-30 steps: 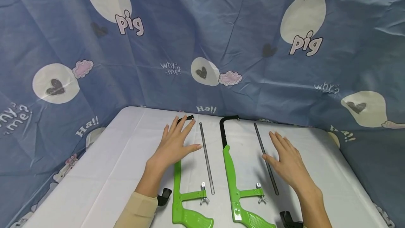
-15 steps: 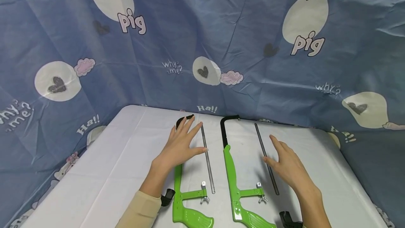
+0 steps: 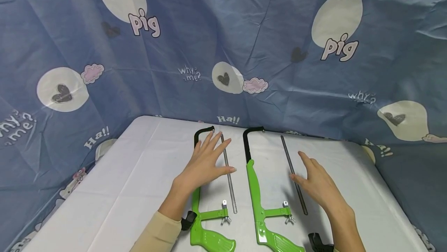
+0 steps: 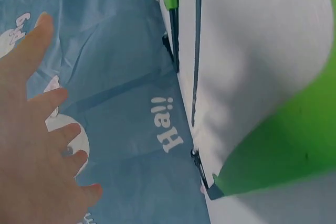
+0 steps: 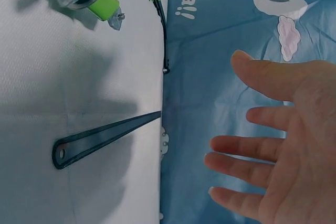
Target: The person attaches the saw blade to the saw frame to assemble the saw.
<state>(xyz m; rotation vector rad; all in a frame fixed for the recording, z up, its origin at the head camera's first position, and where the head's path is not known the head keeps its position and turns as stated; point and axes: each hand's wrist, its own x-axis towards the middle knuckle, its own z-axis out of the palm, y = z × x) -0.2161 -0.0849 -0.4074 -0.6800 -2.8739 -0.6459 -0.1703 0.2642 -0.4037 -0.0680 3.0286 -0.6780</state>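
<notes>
Two green hacksaw frames with black front arms lie side by side. My left hand [image 3: 206, 164], fingers spread, hovers over the left hacksaw frame [image 3: 209, 216] and hides its middle. Its thumb overlaps the left saw blade [image 3: 229, 188], a thin grey strip. To the right lies the other hacksaw frame [image 3: 254, 186], with a wing nut [image 3: 289, 219] at its crosspiece. My right hand [image 3: 316, 180] is held above the table just right of the right saw blade [image 3: 295, 178]. In the right wrist view that blade [image 5: 105, 135] shows a hole at its near end. Both hands hold nothing.
A white-covered table [image 3: 139, 166] carries everything. Behind it hangs a blue printed cloth [image 3: 195, 42]. Black wrist straps [image 3: 319, 242] show near the bottom edge. Another wing nut [image 3: 226, 220] sits on the left frame's crosspiece.
My left hand has drifted right and slightly toward me, uncovering more of the left frame's black arm. My right hand stays nearly in place, its fingers slightly shifted. Frames and blades lie unmoved.
</notes>
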